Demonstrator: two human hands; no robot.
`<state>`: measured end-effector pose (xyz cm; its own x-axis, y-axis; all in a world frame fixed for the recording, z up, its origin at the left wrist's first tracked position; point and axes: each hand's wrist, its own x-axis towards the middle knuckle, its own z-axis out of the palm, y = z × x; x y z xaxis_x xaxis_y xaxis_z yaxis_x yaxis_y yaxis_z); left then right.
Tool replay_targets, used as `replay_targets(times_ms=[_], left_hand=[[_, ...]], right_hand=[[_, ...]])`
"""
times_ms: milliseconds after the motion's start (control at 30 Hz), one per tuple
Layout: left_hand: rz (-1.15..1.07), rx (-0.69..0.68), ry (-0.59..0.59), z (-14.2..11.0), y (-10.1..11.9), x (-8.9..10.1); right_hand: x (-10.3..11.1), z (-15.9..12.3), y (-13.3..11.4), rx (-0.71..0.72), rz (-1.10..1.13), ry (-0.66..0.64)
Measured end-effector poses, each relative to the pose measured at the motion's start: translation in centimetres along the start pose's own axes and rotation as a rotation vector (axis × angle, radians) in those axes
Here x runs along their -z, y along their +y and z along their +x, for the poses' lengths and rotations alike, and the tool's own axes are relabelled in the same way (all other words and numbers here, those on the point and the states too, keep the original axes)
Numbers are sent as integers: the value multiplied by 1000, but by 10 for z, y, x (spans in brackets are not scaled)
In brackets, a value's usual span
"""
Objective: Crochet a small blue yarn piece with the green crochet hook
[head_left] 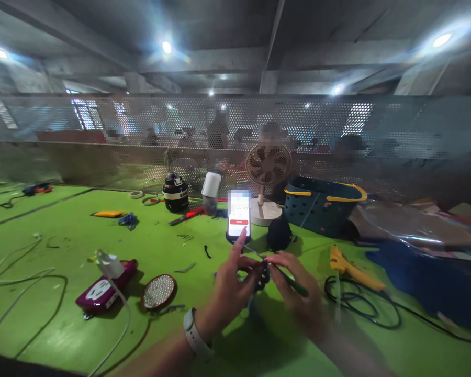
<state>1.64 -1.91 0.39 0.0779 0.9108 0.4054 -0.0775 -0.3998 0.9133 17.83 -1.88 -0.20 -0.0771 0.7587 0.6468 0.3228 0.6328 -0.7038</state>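
Observation:
My left hand [235, 285] pinches a small dark blue crochet piece [262, 277] between thumb and fingers. Its index finger points up and overlaps the lower edge of a lit phone [238, 214]; whether it touches the screen I cannot tell. In my right hand [296, 285] is a crochet hook [298, 287] with a dark green handle, its thin metal shaft reaching left over the piece. Both hands meet at the piece, so fingers hide part of it. Just beyond them lies a dark ball of yarn [279, 234].
Behind the phone stand a fan [269, 165], a dark basket [314, 204] with yellow handles and a black jug [176, 192]. A yellow glue gun [355, 269] with coiled cable lies right. At left are a purple power strip [105, 288] and a round studded disc [159, 291].

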Motion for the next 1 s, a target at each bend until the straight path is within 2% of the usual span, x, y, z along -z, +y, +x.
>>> replay_targets(times_ms=[67, 133, 233, 367, 467, 633, 867, 1000], left_hand=[[4, -51, 1, -4, -2, -3], [-85, -25, -38, -6, -2, -5], [-324, 101, -103, -5, 2, -4], [-533, 210, -201, 0, 7, 1], [-549, 215, -240, 2, 9, 5], [-593, 267, -275, 4, 12, 8], [-638, 334, -335, 10, 9, 14], [-652, 345, -380, 10, 8, 15]], right_hand=[[-2, -1, 5, 251, -212, 9], [-3, -1, 9, 450, -376, 20], [0, 3, 9, 576, -421, 52], [8, 6, 3, 564, -258, 43], [13, 9, 1, 558, -236, 38], [17, 12, 5, 675, -256, 21], [17, 16, 1, 592, -58, -78], [16, 16, 4, 606, -99, -101]])
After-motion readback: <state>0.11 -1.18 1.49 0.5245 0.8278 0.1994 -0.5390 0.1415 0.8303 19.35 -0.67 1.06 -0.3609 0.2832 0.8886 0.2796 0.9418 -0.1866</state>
